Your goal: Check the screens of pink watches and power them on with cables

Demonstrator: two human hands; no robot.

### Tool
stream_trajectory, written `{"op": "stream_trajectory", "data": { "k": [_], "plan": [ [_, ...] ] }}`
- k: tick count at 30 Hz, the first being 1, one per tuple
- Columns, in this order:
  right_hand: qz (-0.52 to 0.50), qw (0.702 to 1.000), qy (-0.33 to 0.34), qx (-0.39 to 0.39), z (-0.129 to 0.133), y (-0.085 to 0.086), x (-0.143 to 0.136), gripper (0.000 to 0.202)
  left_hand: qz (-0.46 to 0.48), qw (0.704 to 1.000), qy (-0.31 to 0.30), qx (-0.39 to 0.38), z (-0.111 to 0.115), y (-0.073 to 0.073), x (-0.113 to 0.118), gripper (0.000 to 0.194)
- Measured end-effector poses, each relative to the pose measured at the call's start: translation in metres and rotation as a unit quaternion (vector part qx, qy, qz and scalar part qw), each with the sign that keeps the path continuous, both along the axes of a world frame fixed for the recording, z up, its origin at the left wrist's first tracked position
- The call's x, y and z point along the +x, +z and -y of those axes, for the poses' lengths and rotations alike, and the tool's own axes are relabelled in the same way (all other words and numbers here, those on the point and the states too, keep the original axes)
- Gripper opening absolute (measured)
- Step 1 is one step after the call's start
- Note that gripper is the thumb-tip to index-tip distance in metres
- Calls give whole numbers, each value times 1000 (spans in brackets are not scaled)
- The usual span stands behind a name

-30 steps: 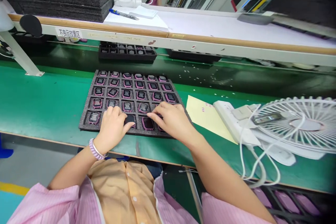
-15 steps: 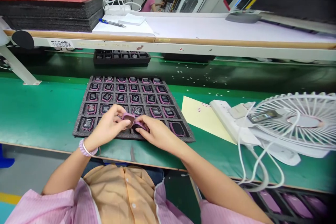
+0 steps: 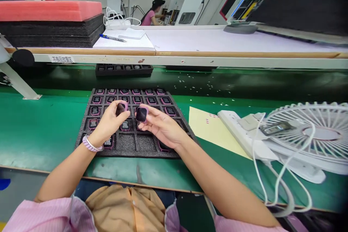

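My left hand [image 3: 110,121] grips a pink-framed watch case [image 3: 121,108] between thumb and fingers, its dark face turned partly toward me. In my right hand [image 3: 163,125] is another pink-framed watch case [image 3: 141,114], its dark square screen facing the camera. Both are held above a grey foam tray [image 3: 144,148] on the green bench. Several rows of similar watches sit in the tray's compartments, many with lit white text. Two front compartments below my hands hold nothing. My forearms and hands hide parts of the tray.
A cream sheet [image 3: 214,130], a white power strip [image 3: 239,134] and a white fan [image 3: 315,130] with looping cables lie at the right. Behind the tray runs a raised shelf edge [image 3: 174,61], with a dark tray [image 3: 125,70] beneath it. A person sits beyond.
Both hands have lifted and drawn apart, each with a watch case. The right one has turned its dark screen toward the camera. The view has tilted slightly upward.
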State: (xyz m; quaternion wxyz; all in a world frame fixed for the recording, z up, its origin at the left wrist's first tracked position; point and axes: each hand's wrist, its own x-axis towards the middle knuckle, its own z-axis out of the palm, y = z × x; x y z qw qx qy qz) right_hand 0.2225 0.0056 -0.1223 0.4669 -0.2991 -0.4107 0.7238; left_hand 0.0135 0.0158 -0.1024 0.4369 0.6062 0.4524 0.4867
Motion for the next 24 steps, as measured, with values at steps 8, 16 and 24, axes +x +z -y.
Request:
{"op": "stream_trajectory", "data": {
  "k": [8, 16, 24],
  "plan": [
    [-3, 999, 34, 0, 9, -20, -4, 56, -129, 991, 21, 38, 10, -12, -3, 38],
    [-32, 998, 54, 15, 12, -20, -7, 55, -110, 993, 20, 24, 10, -19, 1, 45],
    [-62, 997, 38, 10, 12, -19, -8, 54, -112, 992, 28, 43, 11, -18, 2, 45]
  ]
}}
